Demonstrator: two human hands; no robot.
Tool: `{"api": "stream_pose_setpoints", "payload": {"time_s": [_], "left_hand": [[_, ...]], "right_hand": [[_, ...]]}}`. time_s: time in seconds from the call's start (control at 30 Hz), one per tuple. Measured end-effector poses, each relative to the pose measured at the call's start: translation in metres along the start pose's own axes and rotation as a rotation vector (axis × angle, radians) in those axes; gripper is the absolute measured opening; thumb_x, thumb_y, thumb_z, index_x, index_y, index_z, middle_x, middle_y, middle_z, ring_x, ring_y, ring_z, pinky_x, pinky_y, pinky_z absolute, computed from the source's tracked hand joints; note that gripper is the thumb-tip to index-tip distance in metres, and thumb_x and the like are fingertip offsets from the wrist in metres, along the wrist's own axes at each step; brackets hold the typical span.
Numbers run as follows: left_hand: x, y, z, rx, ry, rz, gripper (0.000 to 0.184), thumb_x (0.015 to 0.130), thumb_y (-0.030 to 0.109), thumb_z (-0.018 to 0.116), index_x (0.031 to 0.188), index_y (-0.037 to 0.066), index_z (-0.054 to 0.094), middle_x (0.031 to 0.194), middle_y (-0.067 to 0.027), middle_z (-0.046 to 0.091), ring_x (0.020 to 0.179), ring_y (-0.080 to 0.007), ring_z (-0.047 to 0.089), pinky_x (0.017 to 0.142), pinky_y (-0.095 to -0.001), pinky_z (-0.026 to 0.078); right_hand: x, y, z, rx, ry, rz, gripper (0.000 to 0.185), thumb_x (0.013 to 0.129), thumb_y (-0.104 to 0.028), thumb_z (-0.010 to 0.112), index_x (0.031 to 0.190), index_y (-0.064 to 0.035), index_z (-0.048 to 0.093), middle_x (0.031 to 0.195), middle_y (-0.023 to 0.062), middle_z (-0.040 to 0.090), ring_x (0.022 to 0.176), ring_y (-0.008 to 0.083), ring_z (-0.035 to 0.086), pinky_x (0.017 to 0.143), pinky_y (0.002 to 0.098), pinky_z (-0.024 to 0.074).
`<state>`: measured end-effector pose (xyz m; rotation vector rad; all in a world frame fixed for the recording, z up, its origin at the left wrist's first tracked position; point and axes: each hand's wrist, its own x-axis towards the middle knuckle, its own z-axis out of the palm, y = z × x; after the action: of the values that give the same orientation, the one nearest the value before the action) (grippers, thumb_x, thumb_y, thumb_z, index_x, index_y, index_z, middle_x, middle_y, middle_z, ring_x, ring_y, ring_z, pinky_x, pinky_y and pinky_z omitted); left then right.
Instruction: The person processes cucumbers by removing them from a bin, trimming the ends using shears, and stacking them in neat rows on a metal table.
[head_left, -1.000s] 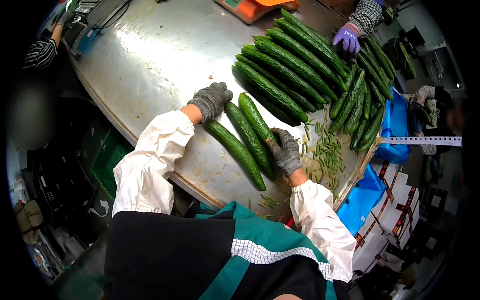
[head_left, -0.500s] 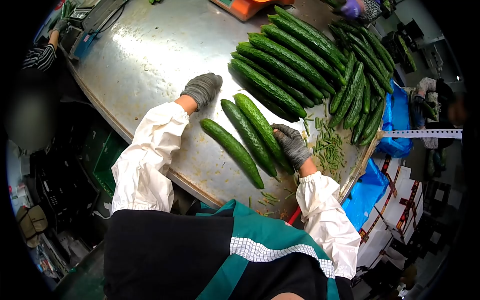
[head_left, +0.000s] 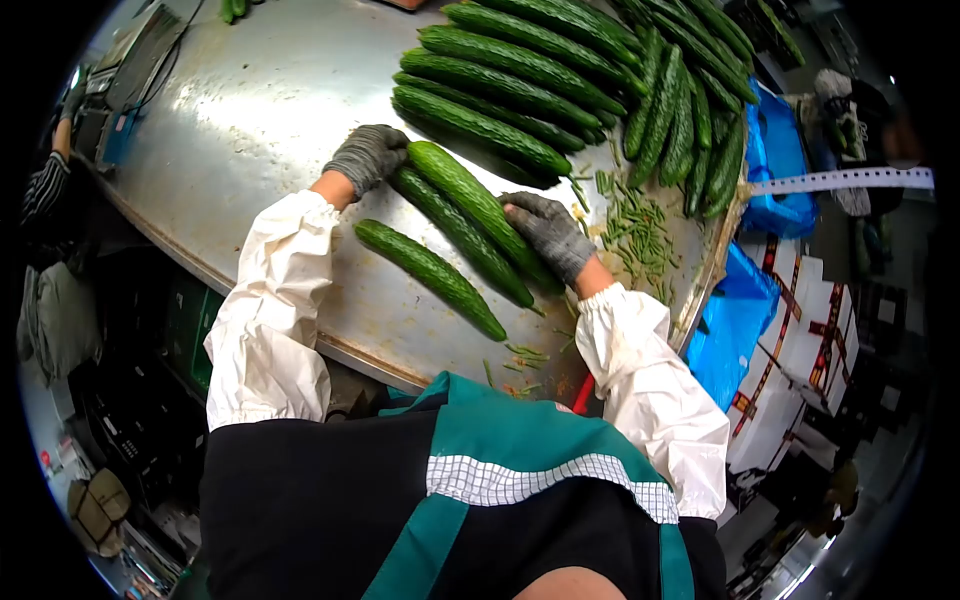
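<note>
Three dark green cucumbers lie slanting side by side on the metal table in front of me. My left hand [head_left: 368,157], in a grey glove, has its fingers curled at the far end of the rightmost cucumber [head_left: 475,203]. My right hand [head_left: 550,232], also gloved, presses bent fingers against that cucumber's right side, lower down. The middle cucumber [head_left: 462,236] lies right against it, its far tip close under my left hand. The left cucumber [head_left: 430,277] lies a little apart, touched by neither hand. My left fingertips are partly hidden.
A row of several cucumbers [head_left: 500,133] lies beyond my hands, with a heaped pile [head_left: 690,130] at the right. Cut green bits [head_left: 640,240] litter the metal table [head_left: 270,130]. Blue plastic [head_left: 735,325] hangs by its right edge. A person's striped sleeve [head_left: 45,190] shows far left.
My left hand has come down from the bare table to the cucumbers' far ends. My right hand stays at the rightmost cucumber's side. The whole view has shifted.
</note>
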<state>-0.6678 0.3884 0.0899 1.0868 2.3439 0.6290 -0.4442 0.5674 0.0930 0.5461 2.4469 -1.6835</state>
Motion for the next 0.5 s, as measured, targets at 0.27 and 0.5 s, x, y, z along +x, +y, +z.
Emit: {"api": "stream_pose_setpoints", "payload": {"time_s": [0.27, 0.5], "left_hand": [[-0.006, 0.006, -0.015, 0.406, 0.153, -0.180, 0.024, 0.078, 0.023, 0.053, 0.090, 0.005, 0.064, 0.090, -0.0157, 0.062, 0.084, -0.0323, 0.059, 0.076, -0.0377, 0.046], [-0.051, 0.063, -0.006, 0.115, 0.360, 0.390, 0.012, 0.081, 0.013, 0.056, 0.089, 0.005, 0.058, 0.083, -0.0127, 0.058, 0.077, -0.0324, 0.057, 0.067, -0.0368, 0.046]], "right_hand": [[0.017, -0.002, 0.013, -0.231, 0.054, 0.000, 0.028, 0.083, -0.028, 0.054, 0.104, -0.0105, 0.060, 0.100, 0.0149, 0.061, 0.094, 0.0302, 0.057, 0.083, 0.0343, 0.0435], [-0.063, -0.016, -0.042, -0.183, 0.308, -0.029, 0.018, 0.085, -0.015, 0.054, 0.099, -0.0054, 0.059, 0.091, 0.0111, 0.061, 0.083, 0.0232, 0.059, 0.072, 0.0298, 0.0475]]}}
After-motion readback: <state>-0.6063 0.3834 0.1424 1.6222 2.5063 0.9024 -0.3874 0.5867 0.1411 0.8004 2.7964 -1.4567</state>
